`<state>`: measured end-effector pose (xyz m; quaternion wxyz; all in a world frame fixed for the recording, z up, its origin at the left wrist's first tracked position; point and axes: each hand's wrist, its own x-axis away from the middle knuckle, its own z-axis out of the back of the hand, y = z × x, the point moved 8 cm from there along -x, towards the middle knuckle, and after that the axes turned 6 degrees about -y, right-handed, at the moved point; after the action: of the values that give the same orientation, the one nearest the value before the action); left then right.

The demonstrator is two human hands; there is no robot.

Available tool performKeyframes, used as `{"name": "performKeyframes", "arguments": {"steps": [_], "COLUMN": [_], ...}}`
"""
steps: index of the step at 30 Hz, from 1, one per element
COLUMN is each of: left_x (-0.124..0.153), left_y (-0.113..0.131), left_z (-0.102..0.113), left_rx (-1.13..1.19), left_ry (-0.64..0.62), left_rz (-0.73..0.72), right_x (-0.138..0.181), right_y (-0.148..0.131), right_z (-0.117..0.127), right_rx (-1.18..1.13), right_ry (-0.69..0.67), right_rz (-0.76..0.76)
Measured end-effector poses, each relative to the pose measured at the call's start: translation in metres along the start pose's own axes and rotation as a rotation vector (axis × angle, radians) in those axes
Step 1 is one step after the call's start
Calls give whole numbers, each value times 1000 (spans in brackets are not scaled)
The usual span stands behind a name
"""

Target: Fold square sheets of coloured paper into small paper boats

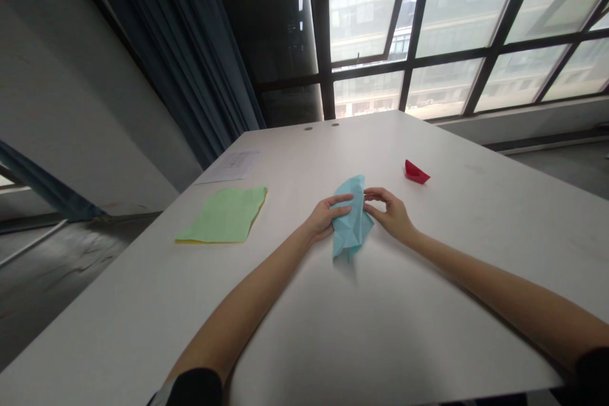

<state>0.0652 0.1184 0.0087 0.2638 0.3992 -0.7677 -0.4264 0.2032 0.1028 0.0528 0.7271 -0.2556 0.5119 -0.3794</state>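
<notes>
A light blue sheet of paper (pixel 351 219), partly folded and crumpled, lies near the middle of the white table (pixel 380 317). My left hand (pixel 324 217) grips its left side, thumb on top and fingers curled under the edge. My right hand (pixel 391 212) pinches the paper's right edge with bent fingers. Both forearms stretch forward over the tabletop.
A small red folded paper boat (pixel 416 172) sits beyond my right hand. A stack of light green sheets (pixel 226 216) with a yellow one beneath lies at the left. A white printed sheet (pixel 233 166) rests further back. Windows and a dark curtain stand behind the table.
</notes>
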Motion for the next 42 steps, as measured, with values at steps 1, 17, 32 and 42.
{"name": "performKeyframes", "arguments": {"steps": [1,17,32,42], "left_x": [0,-2,-2,-2], "left_y": [1,23,27,25], "left_z": [0,21,33,30], "left_rx": [3,65,11,-6], "left_ry": [9,155,209,166], "left_rz": [-3,-150,-155,-132], "right_x": [1,6,-2,-2], "right_y": [-1,53,60,54], "right_z": [1,-17,-2,-3], "right_rx": [8,-487,-796,-778], "right_ry": [12,-102,-103,-105], "right_rz": [-2,-401,-504,-522]}}
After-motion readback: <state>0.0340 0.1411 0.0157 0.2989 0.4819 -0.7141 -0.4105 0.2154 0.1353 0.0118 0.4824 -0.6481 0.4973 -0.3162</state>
